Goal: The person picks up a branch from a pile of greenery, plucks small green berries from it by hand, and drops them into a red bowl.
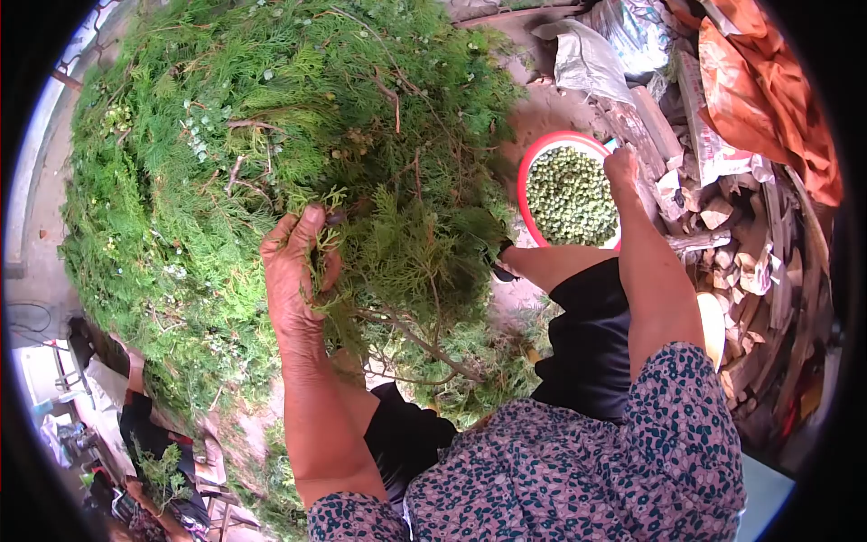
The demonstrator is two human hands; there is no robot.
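Observation:
My left hand (302,257) is closed on a green conifer sprig, its thumb and fingers pinched near the tip. Around it lies a large heap of cut conifer branches (226,172). A leafy branch (424,253) hangs just right of that hand, over my lap. My right hand (620,169) is closed at the right rim of a red-edged white basin (525,194); what its fingers hold, if anything, is hidden. Small round green cones (571,194) fill much of the basin.
Stacked firewood (722,244) stands on the right, below an orange sheet (768,99) and a pale sack (587,63). At the lower left, another person in dark clothes (153,443) sits with greenery close by. My knees flank the branches.

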